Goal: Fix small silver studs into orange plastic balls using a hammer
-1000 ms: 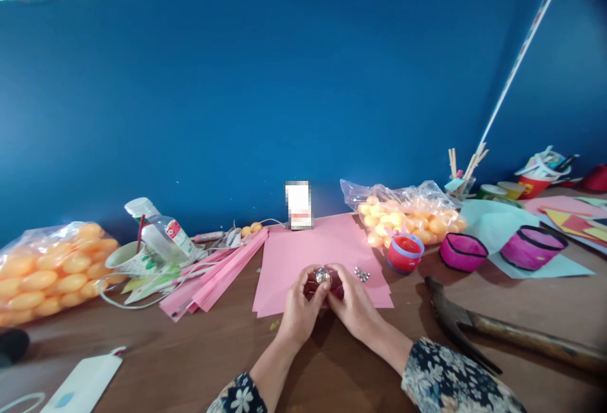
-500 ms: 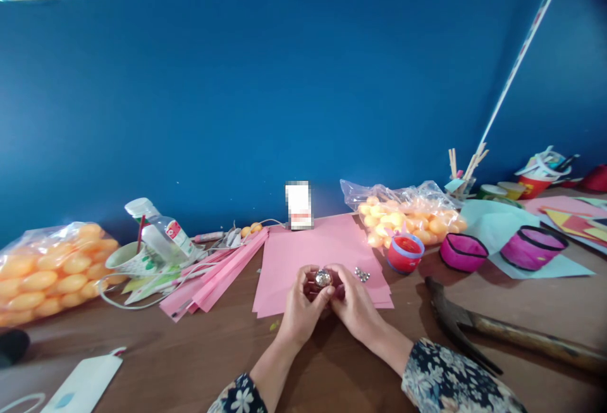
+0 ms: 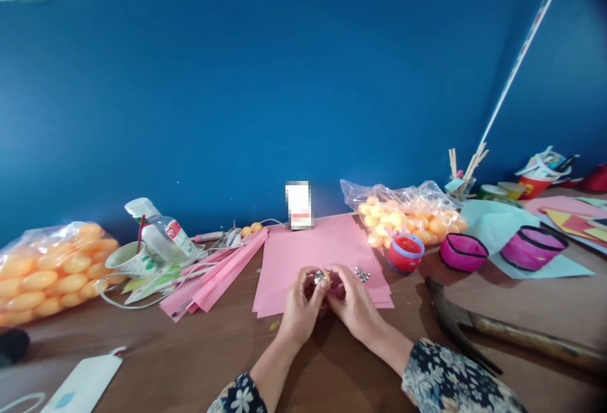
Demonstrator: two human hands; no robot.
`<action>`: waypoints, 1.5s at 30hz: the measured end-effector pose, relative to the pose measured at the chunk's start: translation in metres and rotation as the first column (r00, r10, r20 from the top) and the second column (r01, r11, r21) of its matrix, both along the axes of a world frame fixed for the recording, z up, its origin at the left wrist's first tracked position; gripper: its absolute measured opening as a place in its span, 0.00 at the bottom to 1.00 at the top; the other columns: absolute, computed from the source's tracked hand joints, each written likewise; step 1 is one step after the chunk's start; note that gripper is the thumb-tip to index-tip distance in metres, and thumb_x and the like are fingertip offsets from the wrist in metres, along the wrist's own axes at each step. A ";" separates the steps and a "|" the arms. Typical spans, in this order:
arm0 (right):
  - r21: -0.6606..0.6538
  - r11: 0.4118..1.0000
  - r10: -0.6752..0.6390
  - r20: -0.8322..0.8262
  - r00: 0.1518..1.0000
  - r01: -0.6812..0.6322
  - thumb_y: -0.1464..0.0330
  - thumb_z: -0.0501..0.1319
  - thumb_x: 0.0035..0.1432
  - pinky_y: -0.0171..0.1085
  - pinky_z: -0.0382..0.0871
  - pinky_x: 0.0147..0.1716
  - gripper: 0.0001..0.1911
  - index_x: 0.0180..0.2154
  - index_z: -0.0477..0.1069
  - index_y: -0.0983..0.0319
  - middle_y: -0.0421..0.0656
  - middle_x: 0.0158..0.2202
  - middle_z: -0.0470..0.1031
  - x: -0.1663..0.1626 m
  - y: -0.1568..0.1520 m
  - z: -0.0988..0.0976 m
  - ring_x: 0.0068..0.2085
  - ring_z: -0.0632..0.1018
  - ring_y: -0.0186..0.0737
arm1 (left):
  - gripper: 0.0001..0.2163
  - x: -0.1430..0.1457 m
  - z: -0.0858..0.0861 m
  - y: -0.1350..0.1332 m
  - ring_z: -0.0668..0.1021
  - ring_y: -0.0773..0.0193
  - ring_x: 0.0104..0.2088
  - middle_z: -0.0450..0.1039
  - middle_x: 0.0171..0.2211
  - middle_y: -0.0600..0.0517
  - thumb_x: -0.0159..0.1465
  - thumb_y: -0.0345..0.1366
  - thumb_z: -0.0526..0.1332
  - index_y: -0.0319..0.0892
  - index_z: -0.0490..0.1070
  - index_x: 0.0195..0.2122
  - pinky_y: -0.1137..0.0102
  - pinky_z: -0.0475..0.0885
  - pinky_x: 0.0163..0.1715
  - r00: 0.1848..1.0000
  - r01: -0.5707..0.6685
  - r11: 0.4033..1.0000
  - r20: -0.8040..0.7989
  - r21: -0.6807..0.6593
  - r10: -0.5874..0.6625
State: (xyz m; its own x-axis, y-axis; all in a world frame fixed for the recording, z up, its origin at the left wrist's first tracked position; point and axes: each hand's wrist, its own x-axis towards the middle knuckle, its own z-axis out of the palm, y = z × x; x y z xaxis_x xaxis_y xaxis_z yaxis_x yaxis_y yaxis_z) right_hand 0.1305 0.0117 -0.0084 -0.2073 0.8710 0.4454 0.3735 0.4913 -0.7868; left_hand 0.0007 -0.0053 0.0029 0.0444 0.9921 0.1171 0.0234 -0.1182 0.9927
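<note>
Between both hands, just over the front of the pink paper [image 3: 308, 252], is a small round ball [image 3: 321, 276], its visible side covered in shiny silver bits with some orange at its edge. My left hand [image 3: 303, 299] is closed around it, thumb across the near side. From the right, the curled fingers of my right hand [image 3: 351, 302] close on it too; fingers partly hide the ball. A little pile of silver metal pieces [image 3: 361, 274], too small to name surely, lies on the paper just beyond my right hand.
Clear bags of orange balls [image 3: 57, 274] stand left and right. A red cup [image 3: 406, 253], magenta fabric rings [image 3: 463, 253] and a hammer [image 3: 512, 331] lie to the right. Pink paper strips [image 3: 222, 267], a plastic bottle [image 3: 164, 236] and a blue wall [image 3: 284, 84] are around.
The ball has turned slightly in the fingers, showing an orange edge, and my left thumb has shifted up across it. Everything else stays put.
</note>
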 end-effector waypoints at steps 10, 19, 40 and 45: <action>0.023 0.999 0.040 -0.001 0.999 -0.040 0.75 0.55 0.53 0.37 0.68 0.35 0.15 0.44 0.64 0.58 0.43 0.37 0.69 0.001 -0.001 0.003 0.35 0.72 0.38 | 0.15 -0.001 -0.002 0.001 0.74 0.64 0.33 0.69 0.34 0.51 0.56 0.42 0.60 0.42 0.62 0.41 0.72 0.74 0.27 1.000 -0.028 1.000 0.006 -0.006 0.028; 0.027 0.999 0.034 0.009 0.999 -0.034 0.83 0.51 0.46 0.39 0.67 0.38 0.25 0.46 0.63 0.58 0.43 0.40 0.68 0.003 -0.002 0.002 0.38 0.71 0.38 | 0.20 0.000 -0.005 0.003 0.76 0.60 0.37 0.71 0.37 0.48 0.53 0.42 0.62 0.42 0.62 0.46 0.69 0.75 0.31 0.997 -0.078 0.997 -0.004 -0.012 0.078; 0.074 0.997 0.036 0.020 0.999 -0.037 0.78 0.54 0.51 0.39 0.68 0.38 0.22 0.48 0.61 0.58 0.44 0.40 0.68 0.002 0.000 -0.002 0.39 0.71 0.39 | 0.14 0.001 0.001 0.001 0.73 0.65 0.29 0.68 0.30 0.52 0.55 0.44 0.60 0.40 0.64 0.36 0.74 0.73 0.23 0.997 -0.066 0.997 -0.031 -0.036 0.065; 0.113 0.992 0.054 0.011 0.998 -0.055 0.77 0.54 0.53 0.38 0.69 0.36 0.19 0.47 0.62 0.58 0.45 0.40 0.67 0.001 -0.003 0.005 0.39 0.71 0.40 | 0.13 -0.001 -0.005 0.003 0.72 0.67 0.26 0.67 0.27 0.53 0.54 0.44 0.60 0.40 0.63 0.34 0.74 0.71 0.21 0.994 -0.099 0.995 -0.058 -0.026 0.098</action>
State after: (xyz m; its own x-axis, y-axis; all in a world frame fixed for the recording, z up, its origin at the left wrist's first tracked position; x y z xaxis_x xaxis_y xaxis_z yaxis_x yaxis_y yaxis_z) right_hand 0.1316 0.0088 -0.0029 -0.2570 0.8024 0.5386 0.3502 0.5968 -0.7220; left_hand -0.0001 -0.0018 -0.0022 -0.0479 0.9950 0.0880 0.0893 -0.0835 0.9925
